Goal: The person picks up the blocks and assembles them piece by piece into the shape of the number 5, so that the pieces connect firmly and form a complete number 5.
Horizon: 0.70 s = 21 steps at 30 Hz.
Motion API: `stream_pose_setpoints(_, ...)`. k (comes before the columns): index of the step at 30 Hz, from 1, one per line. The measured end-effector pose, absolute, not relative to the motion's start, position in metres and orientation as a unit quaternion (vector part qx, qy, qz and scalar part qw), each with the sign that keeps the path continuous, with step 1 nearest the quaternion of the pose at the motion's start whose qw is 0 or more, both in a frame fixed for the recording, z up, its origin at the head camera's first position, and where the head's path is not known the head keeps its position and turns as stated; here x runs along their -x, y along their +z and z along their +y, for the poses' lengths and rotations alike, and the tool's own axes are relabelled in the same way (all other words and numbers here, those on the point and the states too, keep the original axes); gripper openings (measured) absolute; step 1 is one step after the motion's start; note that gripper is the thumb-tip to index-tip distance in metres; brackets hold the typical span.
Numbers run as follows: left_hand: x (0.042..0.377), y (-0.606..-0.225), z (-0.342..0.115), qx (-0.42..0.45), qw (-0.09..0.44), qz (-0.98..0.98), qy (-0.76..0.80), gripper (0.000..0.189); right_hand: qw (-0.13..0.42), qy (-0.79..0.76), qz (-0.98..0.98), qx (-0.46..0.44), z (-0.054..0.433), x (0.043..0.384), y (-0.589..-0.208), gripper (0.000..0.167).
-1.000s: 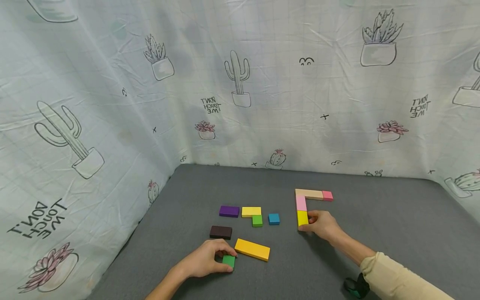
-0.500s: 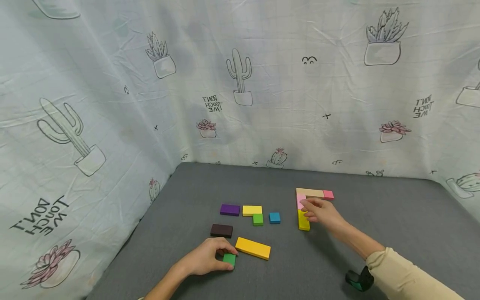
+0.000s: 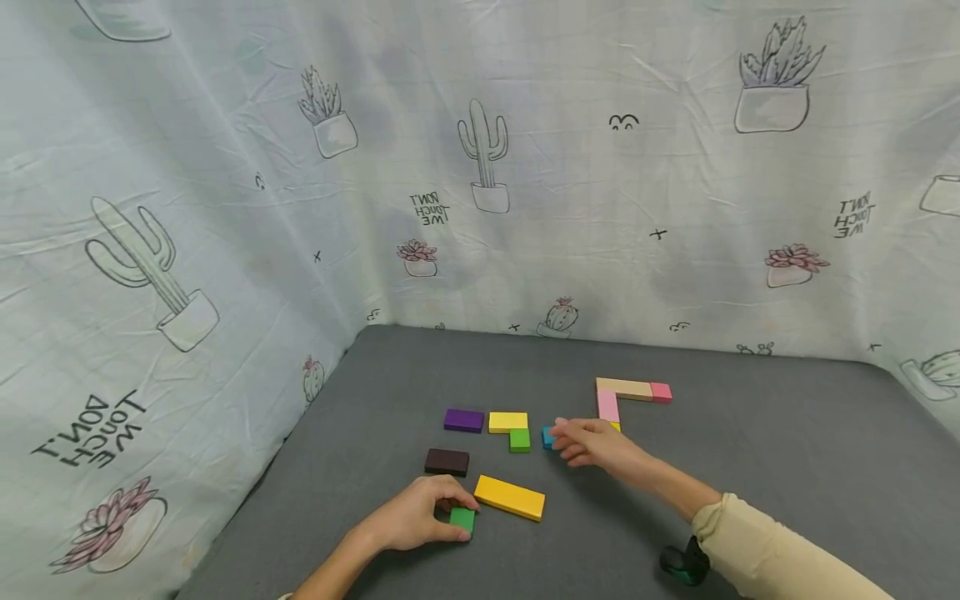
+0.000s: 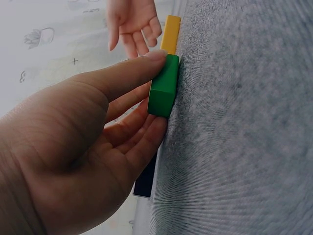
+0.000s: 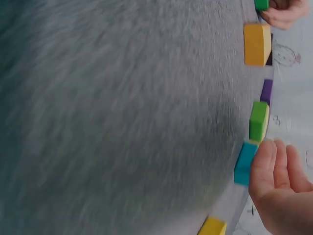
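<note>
My left hand [image 3: 416, 512] pinches a green block [image 3: 462, 520] between thumb and fingers, close on the grey cloth. In the left wrist view the thumb lies along one end of that green block [image 4: 164, 85] and fingertips touch the other. My right hand [image 3: 600, 450] holds nothing; its fingers are loosely extended right at a small blue block [image 3: 547, 437], partly covering it. The right wrist view has the blue block [image 5: 244, 164] beside those fingers. Just right of the left hand lies an orange-yellow bar [image 3: 510, 498].
A dark brown block [image 3: 447, 462], a purple block [image 3: 463, 420], a pale yellow block [image 3: 507, 422] and a light green block [image 3: 519, 440] lie mid-table. Further right, a tan bar [image 3: 624, 389], red-pink block [image 3: 661, 392], pink block [image 3: 608, 406] and mostly hidden yellow block [image 5: 212, 226] form a bent line.
My right hand has let go of the yellow block in the bent line, lifted off, and moved left to the blue block. The left hand stays put with the green block.
</note>
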State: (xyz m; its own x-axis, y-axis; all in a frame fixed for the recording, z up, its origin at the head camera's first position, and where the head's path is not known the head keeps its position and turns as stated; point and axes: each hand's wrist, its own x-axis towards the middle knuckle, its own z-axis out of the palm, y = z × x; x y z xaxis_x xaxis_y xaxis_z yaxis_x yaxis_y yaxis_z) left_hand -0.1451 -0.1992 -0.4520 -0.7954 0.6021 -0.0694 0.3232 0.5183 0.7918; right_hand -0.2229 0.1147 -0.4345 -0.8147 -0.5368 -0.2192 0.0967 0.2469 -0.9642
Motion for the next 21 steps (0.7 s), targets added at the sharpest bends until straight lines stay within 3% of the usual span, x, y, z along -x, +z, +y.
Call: stream_pose_setpoints(21,0.145,-0.453,-0.199,-0.271,0.171,0.85,0.418,0.026,0.282,-0.513,0.762,0.278,0.061,0.205,-0.449,0.036)
